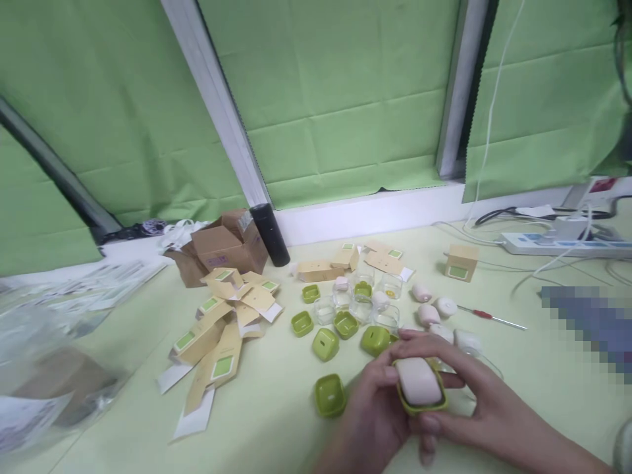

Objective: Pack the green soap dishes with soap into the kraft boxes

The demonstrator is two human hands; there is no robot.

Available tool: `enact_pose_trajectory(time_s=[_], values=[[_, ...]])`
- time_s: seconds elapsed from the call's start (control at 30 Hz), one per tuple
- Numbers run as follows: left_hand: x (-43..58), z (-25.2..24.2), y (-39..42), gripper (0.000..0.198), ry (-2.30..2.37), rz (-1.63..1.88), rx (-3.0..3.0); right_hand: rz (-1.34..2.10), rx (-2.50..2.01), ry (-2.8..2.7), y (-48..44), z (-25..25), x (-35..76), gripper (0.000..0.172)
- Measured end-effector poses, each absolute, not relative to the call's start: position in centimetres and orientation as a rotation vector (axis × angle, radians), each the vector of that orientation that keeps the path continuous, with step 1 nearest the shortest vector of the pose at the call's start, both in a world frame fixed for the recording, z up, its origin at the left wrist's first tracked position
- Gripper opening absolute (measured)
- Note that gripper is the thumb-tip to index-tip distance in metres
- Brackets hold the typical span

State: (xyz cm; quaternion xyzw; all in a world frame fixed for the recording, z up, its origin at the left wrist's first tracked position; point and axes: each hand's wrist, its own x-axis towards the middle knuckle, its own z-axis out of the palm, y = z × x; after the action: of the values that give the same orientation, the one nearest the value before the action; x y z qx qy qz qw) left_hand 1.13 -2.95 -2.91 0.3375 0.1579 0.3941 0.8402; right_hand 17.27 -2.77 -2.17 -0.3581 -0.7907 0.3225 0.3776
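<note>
green curtains [340,99] hang behind the table [276,421]; at lower right, fingers of left hand [378,405] and right hand [486,395] wrap snugly round opposite sides of a green case [428,409], pale block [419,382] facing up between them.

Blk bottle [270,235] beside brn cardbd box [222,251]; wht pwr strip [530,244] at R, grn blinds [336,99] behind.

Pictured in pale pink on the block [419,380], olive green on the case [423,409] and cups [330,395] — tan with bright-green rectangles on the boxes [231,345], red on the screwdriver [482,315] — plain green on the curtains [336,99].
</note>
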Motion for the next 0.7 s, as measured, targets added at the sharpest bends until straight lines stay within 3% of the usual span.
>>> enact_pose_trajectory(time_s=[0.17,0.37,0.6,0.7], values=[[-2.7,-3.0,-5.4,0.059,0.913,1.068,1.126,0.836,-0.912,-1.676,-1.1,-2.5,17.9,0.031],[-8.3,-3.7,-8.6,0.042,1.626,1.263,1.549,0.963,-1.023,-1.678,0.0,-1.1,17.8,0.047],[-3.6,-1.7,-6.2,0.058,1.412,0.654,2.010,1.010,-1.137,-1.565,0.5,0.5,19.4,0.048],[-1.3,-1.8,-4.8,0.073,1.339,0.586,2.086,0.927,-1.162,-1.638,-0.1,0.1,21.5,0.047]])
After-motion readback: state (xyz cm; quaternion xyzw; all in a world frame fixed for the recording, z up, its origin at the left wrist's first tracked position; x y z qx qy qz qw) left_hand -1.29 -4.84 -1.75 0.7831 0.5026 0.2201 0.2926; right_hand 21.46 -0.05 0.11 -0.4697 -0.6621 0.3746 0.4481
